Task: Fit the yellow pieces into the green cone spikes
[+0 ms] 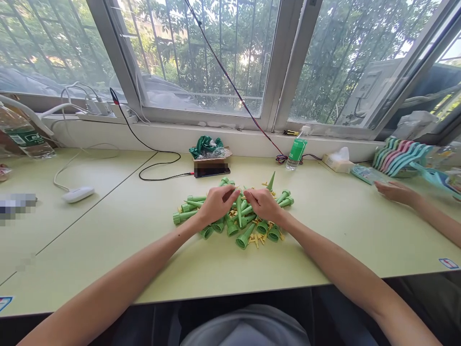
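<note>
Pinching a green cone (239,212) point-down over a pile of cones (245,238) on the table (187,278)

Left hand (218,203) grips its top end; right hand (265,203) is curled just beside, can't tell if it's holding anything.

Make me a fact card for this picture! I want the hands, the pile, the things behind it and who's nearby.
Left hand: the left hand pinches a green plastic cone, tip pointing down
Right hand: the right hand is close beside it; its grip is too small to tell
Pile: green plastic cones, small yellow plastic pieces
Behind: phone, green-labelled bottle
Nearby: another person's hand, far right
</note>
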Tool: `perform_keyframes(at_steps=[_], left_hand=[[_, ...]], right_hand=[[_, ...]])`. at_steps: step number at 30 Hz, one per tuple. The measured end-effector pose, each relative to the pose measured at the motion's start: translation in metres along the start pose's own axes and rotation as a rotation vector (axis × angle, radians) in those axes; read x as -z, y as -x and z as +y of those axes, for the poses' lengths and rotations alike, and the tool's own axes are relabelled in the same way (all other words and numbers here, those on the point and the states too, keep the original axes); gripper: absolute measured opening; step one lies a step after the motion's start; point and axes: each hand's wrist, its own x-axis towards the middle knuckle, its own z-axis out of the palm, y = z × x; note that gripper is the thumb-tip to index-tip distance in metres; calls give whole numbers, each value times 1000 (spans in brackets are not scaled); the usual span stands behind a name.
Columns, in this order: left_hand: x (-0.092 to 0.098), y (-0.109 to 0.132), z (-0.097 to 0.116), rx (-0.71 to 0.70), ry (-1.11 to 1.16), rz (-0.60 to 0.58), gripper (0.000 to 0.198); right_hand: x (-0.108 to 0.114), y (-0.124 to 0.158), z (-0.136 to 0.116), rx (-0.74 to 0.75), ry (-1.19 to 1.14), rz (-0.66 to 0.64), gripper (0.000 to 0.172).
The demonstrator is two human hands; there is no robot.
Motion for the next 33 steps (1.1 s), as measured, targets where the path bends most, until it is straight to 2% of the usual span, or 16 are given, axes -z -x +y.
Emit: perform_keyframes(at_steps=[10, 25, 30, 33], left_hand=[[0, 6, -6, -119, -86, 9, 22], [-1, 11, -3, -331, -139, 56, 15], [0, 11, -2, -312, -129, 51, 15], [-1, 9, -1, -231, -89, 64, 16]], right_hand=[[-3, 4, -5, 8, 33, 2, 40], [-5, 6, -5, 0, -14, 61, 48], [-5, 6, -4, 18, 35, 100, 43], [-5, 6, -6, 14, 53, 144, 37]])
